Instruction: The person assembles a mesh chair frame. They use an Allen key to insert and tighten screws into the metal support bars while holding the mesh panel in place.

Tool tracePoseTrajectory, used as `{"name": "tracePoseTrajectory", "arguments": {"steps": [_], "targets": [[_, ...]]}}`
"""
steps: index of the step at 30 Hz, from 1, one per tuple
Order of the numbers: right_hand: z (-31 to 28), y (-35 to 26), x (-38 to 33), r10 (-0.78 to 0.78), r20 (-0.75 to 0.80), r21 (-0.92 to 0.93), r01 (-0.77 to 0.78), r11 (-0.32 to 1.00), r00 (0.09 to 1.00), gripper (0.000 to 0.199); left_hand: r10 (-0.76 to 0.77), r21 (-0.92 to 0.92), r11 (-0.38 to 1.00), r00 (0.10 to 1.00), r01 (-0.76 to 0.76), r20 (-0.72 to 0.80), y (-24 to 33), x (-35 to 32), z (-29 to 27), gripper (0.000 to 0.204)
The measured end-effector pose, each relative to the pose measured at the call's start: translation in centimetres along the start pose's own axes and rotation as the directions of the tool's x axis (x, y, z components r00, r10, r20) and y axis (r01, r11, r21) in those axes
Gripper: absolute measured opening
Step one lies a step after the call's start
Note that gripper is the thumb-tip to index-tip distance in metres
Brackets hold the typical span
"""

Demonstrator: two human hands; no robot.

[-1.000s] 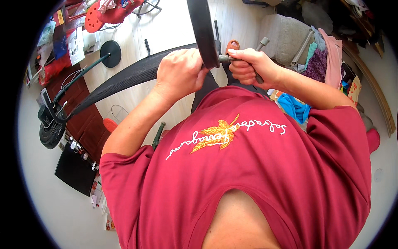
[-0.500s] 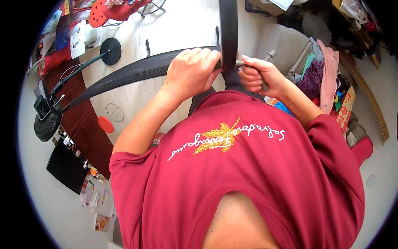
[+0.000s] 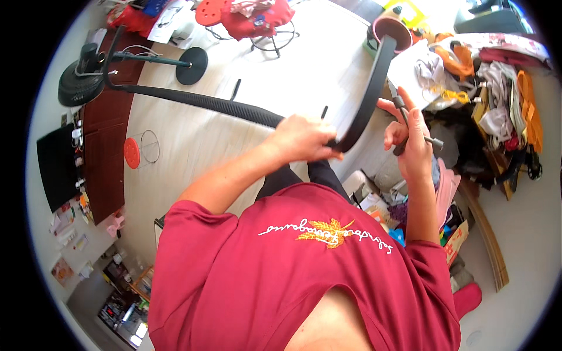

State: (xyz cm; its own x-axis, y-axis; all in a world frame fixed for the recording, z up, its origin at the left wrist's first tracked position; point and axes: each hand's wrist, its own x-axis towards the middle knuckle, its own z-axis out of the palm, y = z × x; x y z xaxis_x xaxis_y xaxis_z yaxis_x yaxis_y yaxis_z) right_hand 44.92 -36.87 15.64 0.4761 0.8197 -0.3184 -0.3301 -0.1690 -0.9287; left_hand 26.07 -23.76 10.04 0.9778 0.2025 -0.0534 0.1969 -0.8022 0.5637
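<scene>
My left hand is closed round a long black metal bar with a textured surface, close to the end where it meets a smooth curved black bar. The textured bar runs off to the left and bends near its far end. To the right of this joint, apart from the bars, my right hand holds a dark metal wrench with rod-like arms. The thumb and some fingers press on the wrench while others stick out. Part of the joint lies hidden behind my left hand.
A black fan and a dark round stand base are at the left. Red stools stand beyond, with another red stool at left. Clothes are heaped at right. A pink bucket is near the curved bar's far end.
My right hand has drawn the wrench away from the joint, to the right, and loosened its fist. My left hand still grips the bar; the bars are turned in view.
</scene>
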Motion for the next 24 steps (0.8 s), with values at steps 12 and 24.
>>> {"name": "tracePoseTrajectory", "arguments": {"steps": [12,24], "targets": [[4.3,2.8,0.7,0.192,0.275,0.005,-0.201,0.98,0.942,0.045,-0.131,0.146,0.984,0.976,0.106,0.174,-0.7,-19.3,-6.7,0.02],[16.4,15.4,-13.1,0.044,0.735,-0.49,0.485,0.724,0.677,0.038,-0.214,0.161,0.971,0.949,0.179,0.233,4.2,-30.0,-4.5,0.009]]}}
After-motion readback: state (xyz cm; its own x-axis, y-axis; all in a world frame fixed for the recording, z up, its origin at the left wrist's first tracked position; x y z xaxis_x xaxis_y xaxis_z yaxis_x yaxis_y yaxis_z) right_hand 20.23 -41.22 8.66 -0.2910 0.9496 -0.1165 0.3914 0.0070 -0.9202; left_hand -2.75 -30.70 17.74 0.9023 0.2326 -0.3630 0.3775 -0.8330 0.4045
